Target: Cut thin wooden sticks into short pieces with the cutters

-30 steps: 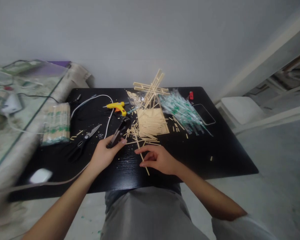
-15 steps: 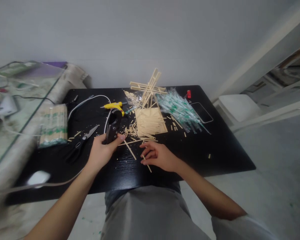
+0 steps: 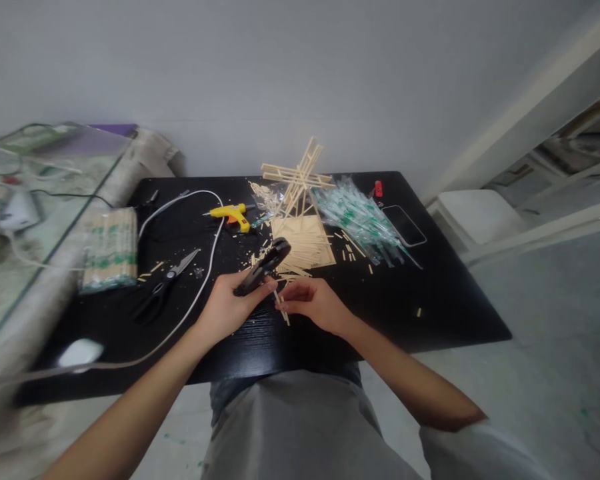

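Note:
My left hand [image 3: 225,310] is closed around a black plier-like tool [image 3: 266,265], whose rounded head points up and away. A thin wooden stick also comes out between its thumb and fingers. Close beside it, my right hand [image 3: 316,305] pinches a short wooden stick [image 3: 285,316]. The two sticks lie side by side, nearly parallel, between my hands; whether they touch is too small to tell. Just beyond, many cut sticks [image 3: 307,248] are heaped on a pale wooden board [image 3: 325,259]. Behind them stands a windmill-like frame of glued sticks [image 3: 300,177].
Left on the black table [image 3: 380,313] are scissors [image 3: 167,283], a yellow glue gun [image 3: 233,215], a white cable [image 3: 211,257] and a packet of sticks [image 3: 110,250]. Plastic wrappers [image 3: 360,217], a phone [image 3: 404,225] and a red object [image 3: 378,189] lie at the right.
My left hand has moved right with the black tool, tilting its head rightward. The hands have come together, bringing the two sticks next to each other.

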The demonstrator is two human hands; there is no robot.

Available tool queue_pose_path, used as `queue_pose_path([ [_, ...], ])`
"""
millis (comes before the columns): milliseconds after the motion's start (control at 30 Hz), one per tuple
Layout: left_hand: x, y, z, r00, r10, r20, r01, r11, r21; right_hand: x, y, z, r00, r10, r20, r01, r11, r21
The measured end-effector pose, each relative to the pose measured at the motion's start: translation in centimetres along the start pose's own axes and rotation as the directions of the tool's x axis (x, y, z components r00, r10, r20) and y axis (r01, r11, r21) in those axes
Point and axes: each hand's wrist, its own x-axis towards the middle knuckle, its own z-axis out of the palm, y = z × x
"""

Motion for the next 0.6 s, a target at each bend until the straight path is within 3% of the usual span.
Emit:
queue_pose_path([
  [333, 0.3, -0.1, 0.1, 0.986, 0.165, 0.038, -0.169, 0.953, 0.251, 1.9, 0.5, 0.0, 0.981, -0.178, -0.077, 0.163, 0.972, -0.168],
  [600, -0.2, -0.4, 0.1, 0.979, 0.189, 0.079, -0.204, 0.933, 0.295, 1.5, 0.6, -0.2, 0.956, -0.293, 0.016, 0.264, 0.834, -0.484],
])
